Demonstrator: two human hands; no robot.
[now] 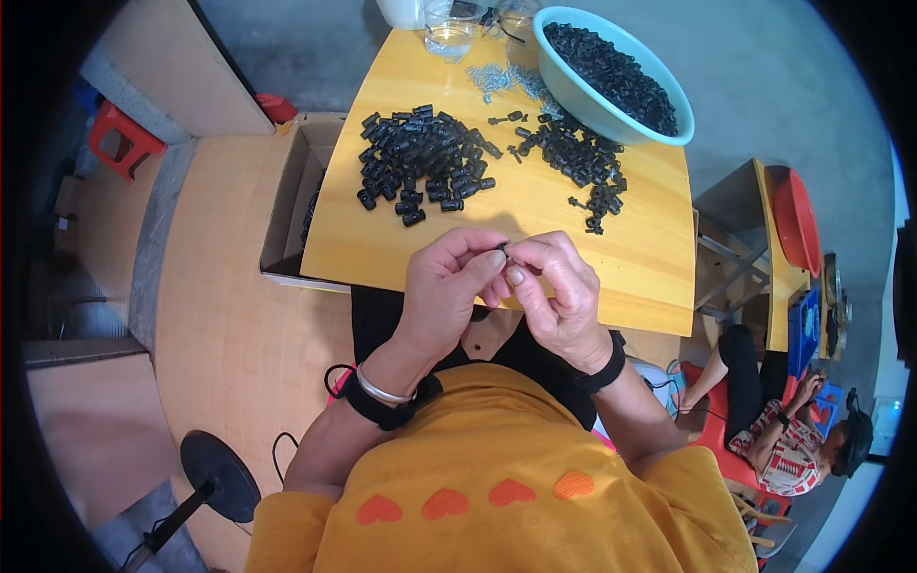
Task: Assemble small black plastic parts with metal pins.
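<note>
My left hand point(447, 279) and my right hand point(556, 286) meet over the near edge of the yellow wooden table point(630, 277). Pinched between both sets of fingertips is a small black plastic part point(501, 247), mostly covered by the fingers. Beyond my left hand lies a heap of black barrel-shaped plastic pieces point(415, 158). Farther right, a looser heap of smaller black stemmed pieces point(583, 160) spreads toward the table's right side. Behind them are small silvery metal pieces, seemingly springs point(497, 79).
A light blue basin point(611, 119) full of black parts stands at the far right, by a clear plastic cup point(447, 36). An open cardboard box point(287, 205) sits against the table's left side. A black round-based stand point(220, 475) is lower left. Another person point(783, 439) sits at right.
</note>
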